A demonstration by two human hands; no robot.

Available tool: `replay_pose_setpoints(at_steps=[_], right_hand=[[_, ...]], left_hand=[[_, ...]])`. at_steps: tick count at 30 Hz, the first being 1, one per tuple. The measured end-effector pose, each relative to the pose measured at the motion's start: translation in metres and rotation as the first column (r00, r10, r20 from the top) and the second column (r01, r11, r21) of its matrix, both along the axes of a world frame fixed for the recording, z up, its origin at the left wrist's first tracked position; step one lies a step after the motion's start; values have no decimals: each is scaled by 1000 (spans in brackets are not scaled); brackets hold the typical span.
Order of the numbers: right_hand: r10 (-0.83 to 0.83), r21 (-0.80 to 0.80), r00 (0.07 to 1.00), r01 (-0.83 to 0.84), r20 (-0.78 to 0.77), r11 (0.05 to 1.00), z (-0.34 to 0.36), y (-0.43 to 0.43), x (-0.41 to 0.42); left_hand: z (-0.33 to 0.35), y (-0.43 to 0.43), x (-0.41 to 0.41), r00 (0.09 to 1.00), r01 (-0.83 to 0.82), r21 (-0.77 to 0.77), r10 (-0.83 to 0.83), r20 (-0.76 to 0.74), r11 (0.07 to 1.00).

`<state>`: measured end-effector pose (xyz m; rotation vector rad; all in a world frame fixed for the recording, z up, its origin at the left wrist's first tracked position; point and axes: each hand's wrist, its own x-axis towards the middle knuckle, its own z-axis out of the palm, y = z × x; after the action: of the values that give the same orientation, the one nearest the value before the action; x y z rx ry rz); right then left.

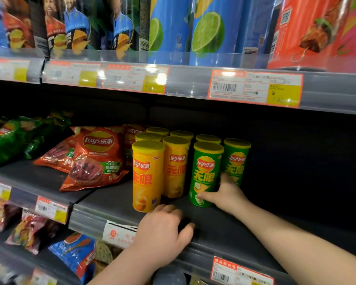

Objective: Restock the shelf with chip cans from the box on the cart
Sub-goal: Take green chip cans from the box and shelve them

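Note:
Several yellow and green chip cans stand upright on the dark middle shelf [224, 227]. My right hand [224, 194] grips the front green can [205, 171] low on its right side, thumb across its base. A second green can [235, 159] stands just behind my fingers. The front yellow can [147, 175] stands to the left, with more yellow cans [176, 165] behind it. My left hand [162, 233] rests on the shelf's front edge with fingers curled over something dark that I cannot make out. The box and cart are out of view.
Red chip bags [95, 159] and green chip bags [10, 138] lie left of the cans. The shelf right of the green cans is bare and dark. Tall cans and bags fill the upper shelf [185, 83]. More bags sit on the shelf below.

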<state>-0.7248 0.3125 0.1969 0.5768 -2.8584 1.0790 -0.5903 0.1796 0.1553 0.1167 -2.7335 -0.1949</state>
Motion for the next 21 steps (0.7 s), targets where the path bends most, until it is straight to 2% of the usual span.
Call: replay_pose_setpoints(at_steps=[14,18,21], right_hand=[[-185,4,982,185,37,983,0,-28,-27],[-226,19,974,226,26,974,1,-35,-28],[-252,2,967,252,30,968,1,-38,-29]], left_hand=[[2,0,0,996,50,-1,-50,-74,999],[-8,-1,-4,986,54,-25,-57,-158,998],[-6,-1,-3,990,66,-23,-68,-122,998]])
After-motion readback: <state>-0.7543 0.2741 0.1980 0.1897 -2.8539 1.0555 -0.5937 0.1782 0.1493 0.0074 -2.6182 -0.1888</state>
